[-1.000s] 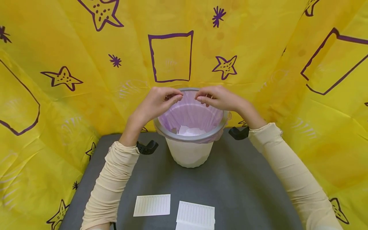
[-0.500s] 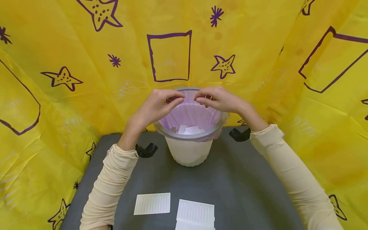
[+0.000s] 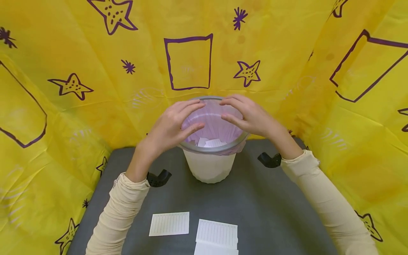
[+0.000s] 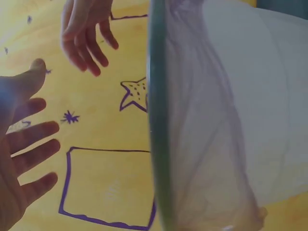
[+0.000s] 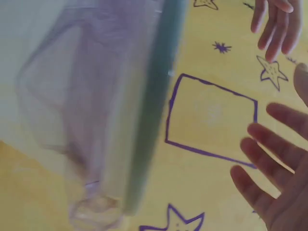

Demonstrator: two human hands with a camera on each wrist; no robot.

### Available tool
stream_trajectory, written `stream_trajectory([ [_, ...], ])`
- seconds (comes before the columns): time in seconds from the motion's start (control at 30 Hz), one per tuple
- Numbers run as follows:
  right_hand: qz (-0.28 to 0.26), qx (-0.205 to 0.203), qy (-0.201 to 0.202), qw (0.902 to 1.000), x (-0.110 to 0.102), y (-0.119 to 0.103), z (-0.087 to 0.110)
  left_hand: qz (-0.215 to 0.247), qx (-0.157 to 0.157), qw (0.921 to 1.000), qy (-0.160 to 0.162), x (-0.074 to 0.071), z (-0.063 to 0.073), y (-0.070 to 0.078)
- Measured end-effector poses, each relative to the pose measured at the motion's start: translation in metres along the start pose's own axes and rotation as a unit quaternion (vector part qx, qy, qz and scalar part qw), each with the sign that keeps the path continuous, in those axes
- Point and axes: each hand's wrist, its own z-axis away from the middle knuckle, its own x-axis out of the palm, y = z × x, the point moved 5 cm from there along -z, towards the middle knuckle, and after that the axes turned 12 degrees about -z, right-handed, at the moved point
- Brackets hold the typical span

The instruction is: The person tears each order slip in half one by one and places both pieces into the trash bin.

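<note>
A white waste bin with a grey rim stands on the dark table, lined with a thin purple bag. Several white paper pieces lie inside it. Above the bin's left side my left hand hovers with fingers spread and nothing in them. My right hand hangs over the right side, fingers likewise apart and holding nothing. Both wrist views show the hands, left and right, beside the bin's rim with bare palms.
Near the table's front lie a lined white card and, right of it, overlapping lined cards. Yellow cloth with purple drawings surrounds the table. Black wrist-worn devices stick out below each wrist.
The fingers of both hands have gone from pinched together to spread apart. Both wrists have moved slightly outward and down, while the bin and cards stay in place.
</note>
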Motion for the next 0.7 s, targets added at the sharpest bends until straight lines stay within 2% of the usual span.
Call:
stream_trajectory([
  [0.1, 0.018, 0.015, 0.028, 0.9993, 0.0, 0.004, 0.011, -0.022, -0.031, 0.9992, 0.008, 0.002, 0.01, -0.004],
  [0.2, 0.043, 0.043, 0.049, 0.9969, 0.0, 0.009, 0.028, -0.029, -0.077, 0.9964, 0.021, 0.006, 0.025, -0.01],
  [0.3, 0.068, 0.06, 0.072, 0.9932, 0.003, 0.014, 0.05, -0.023, -0.129, 0.991, 0.028, 0.012, 0.046, -0.018],
  [0.43, 0.096, 0.06, 0.111, 0.9874, 0.008, 0.021, 0.079, -0.013, -0.185, 0.9824, 0.027, 0.023, 0.079, -0.027],
  [0.57, 0.125, 0.08, 0.142, 0.9786, 0.015, 0.024, 0.11, -0.008, -0.231, 0.973, 0.002, 0.037, 0.112, -0.034],
  [0.7, 0.149, 0.109, 0.162, 0.9693, 0.027, 0.026, 0.14, 0.001, -0.283, 0.9587, -0.027, 0.054, 0.147, -0.039],
])
